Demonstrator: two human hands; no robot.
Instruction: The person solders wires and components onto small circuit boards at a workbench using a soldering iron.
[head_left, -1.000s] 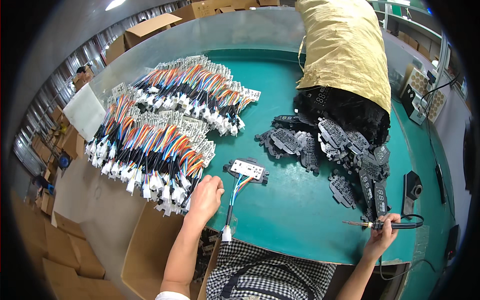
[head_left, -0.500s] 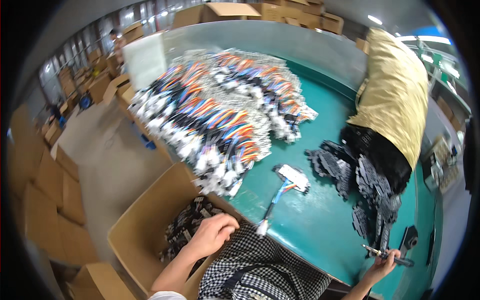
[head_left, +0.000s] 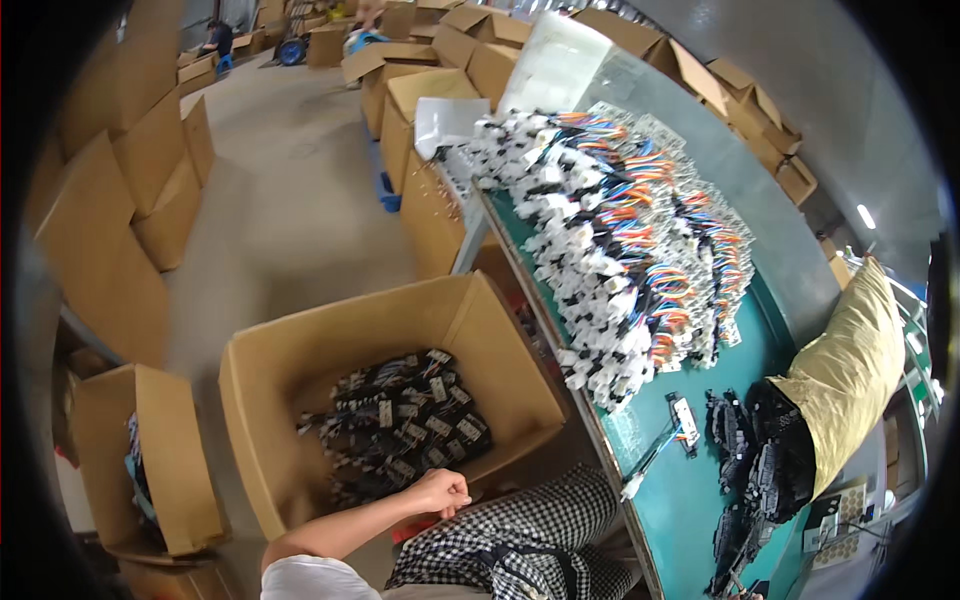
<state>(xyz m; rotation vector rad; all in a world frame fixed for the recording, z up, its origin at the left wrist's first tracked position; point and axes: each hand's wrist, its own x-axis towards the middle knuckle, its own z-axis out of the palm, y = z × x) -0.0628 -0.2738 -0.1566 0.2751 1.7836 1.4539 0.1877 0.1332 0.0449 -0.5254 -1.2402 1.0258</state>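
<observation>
My left hand (head_left: 440, 492) hovers by the near rim of a cardboard box (head_left: 290, 335), its fingers curled closed with nothing visible in them. In that box lies a heap of black assembled parts (head_left: 400, 420) with pale labels or boards. My right hand (head_left: 746, 593) barely shows at the lower edge, its fingers around a slim screwdriver (head_left: 735, 578) whose tip is visible. Beside it, black plastic housings (head_left: 735, 530) spill from a yellow sack (head_left: 850, 380). On the green table (head_left: 665, 515), one black housing with a white board (head_left: 684, 420) has coloured wires and a white connector.
A large pile of wired circuit boards (head_left: 640, 240) with white connectors covers the table's far part, against a grey metal guard (head_left: 720, 140). A smaller open box (head_left: 170, 460) stands at the left. Stacked cartons (head_left: 140, 190) border the aisle; a person (head_left: 215, 40) sits far off.
The view has swung left and down, so the box shows more fully and the table shifts right. My right hand has slipped almost out of the lower edge. The left stays curled near the box.
</observation>
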